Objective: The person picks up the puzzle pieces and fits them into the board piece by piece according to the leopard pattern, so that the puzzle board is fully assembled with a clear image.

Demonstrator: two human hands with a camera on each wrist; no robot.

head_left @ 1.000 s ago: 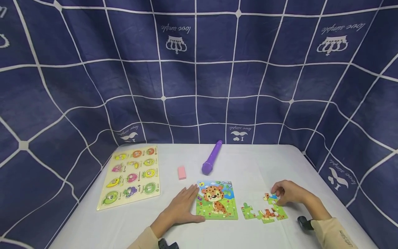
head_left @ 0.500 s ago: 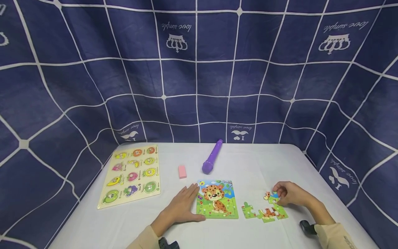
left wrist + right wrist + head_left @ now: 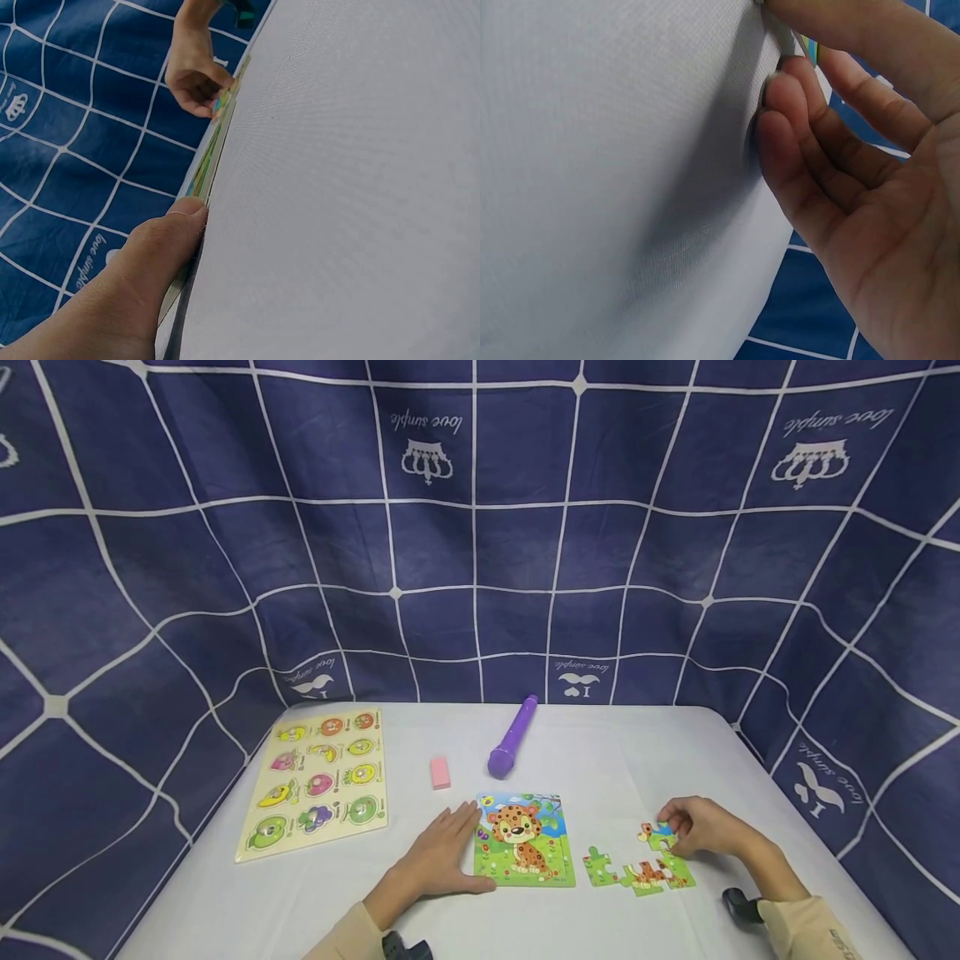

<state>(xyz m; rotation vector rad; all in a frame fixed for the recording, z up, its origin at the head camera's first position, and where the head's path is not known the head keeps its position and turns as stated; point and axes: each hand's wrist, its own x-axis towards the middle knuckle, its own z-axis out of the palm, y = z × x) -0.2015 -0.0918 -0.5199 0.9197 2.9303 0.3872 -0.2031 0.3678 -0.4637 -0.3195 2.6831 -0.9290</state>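
Note:
In the head view my left hand (image 3: pixel 441 858) lies with extended fingers along the left edge of a square leopard picture board (image 3: pixel 522 841). Its thumb rests by the board's near left corner. In the left wrist view that thumb (image 3: pixel 154 251) touches the board's edge. To the right of the board, several jigsaw pieces (image 3: pixel 647 877) with green grass and spotted fur lie partly joined. My right hand (image 3: pixel 707 828) is bent over their right side, thumb and fingers pinching a jigsaw piece (image 3: pixel 663 837). Those fingers hide part of it.
A wooden fruit peg puzzle (image 3: pixel 322 785) lies at the far left of the white table (image 3: pixel 600 752). Behind the picture board are a pink block (image 3: pixel 440 773) and a purple toy microphone (image 3: pixel 513 739). A blue checked curtain (image 3: pixel 517 552) surrounds the table's back and sides.
My right hand has shifted very slightly to the right at the jigsaw pieces. The left hand keeps its place on the board, and the head view has tilted a little.

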